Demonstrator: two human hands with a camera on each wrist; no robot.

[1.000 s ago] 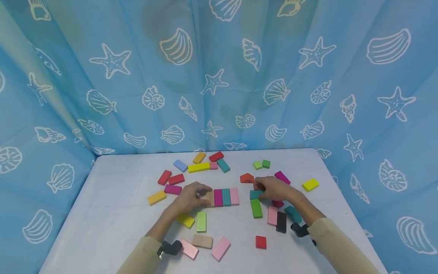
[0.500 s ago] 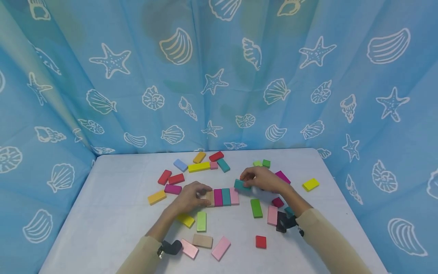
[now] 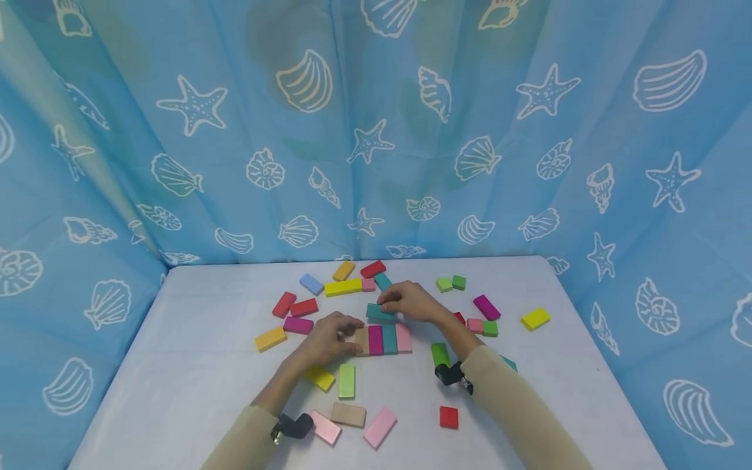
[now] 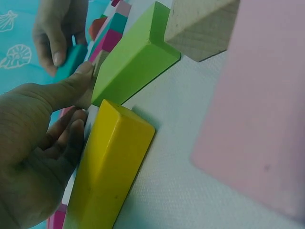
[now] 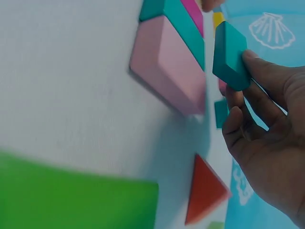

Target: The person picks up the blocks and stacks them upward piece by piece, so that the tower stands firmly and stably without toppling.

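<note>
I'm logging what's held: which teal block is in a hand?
The teal block pinched in the right hand, just beyond the four-block row; the other teal blocks lie on the table.

Curtain (image 3: pixel 388 176) blue, white shell-and-starfish print. Tabletop (image 3: pixel 194 339) white. Held block (image 3: pixel 375 313) teal. Block row (image 3: pixel 390 339), lower centre, left to right: wood-tan, magenta, teal, pink. Sleeves (image 3: pixel 517 411) beige.
</note>
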